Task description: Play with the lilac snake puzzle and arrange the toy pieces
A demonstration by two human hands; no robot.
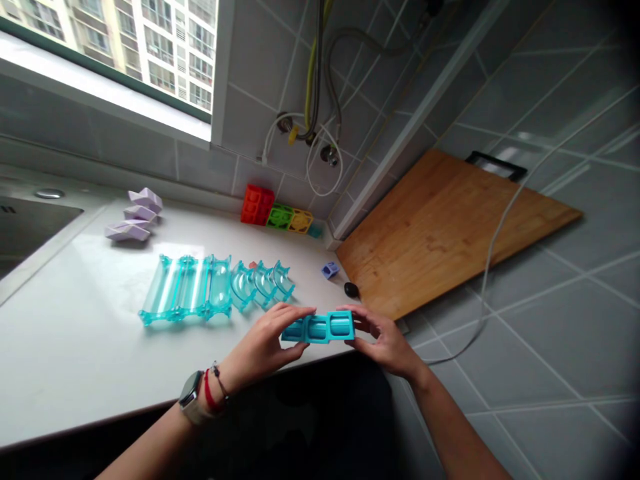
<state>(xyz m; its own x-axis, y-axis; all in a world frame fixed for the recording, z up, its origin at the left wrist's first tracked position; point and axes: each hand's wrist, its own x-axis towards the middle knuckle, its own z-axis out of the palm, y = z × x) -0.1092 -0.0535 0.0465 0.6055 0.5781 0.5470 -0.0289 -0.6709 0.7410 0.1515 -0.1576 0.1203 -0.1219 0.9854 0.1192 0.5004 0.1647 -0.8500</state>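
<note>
Both my hands hold a short teal plastic track piece (320, 328) just above the counter's front edge. My left hand (267, 343), with a watch and red bracelet at the wrist, pinches its left end. My right hand (383, 340) grips its right end. Just behind lie several clear turquoise straight track pieces (187, 287) side by side and curved turquoise pieces (263, 283) on the white countertop (75, 347).
Lilac plastic pieces (136, 217) lie at the back left near a sink (30, 227). Red, green and yellow blocks (275, 212) stand against the tiled wall. A small blue piece (329, 270), a black ball (351, 289) and a leaning wooden cutting board (450, 227) are to the right.
</note>
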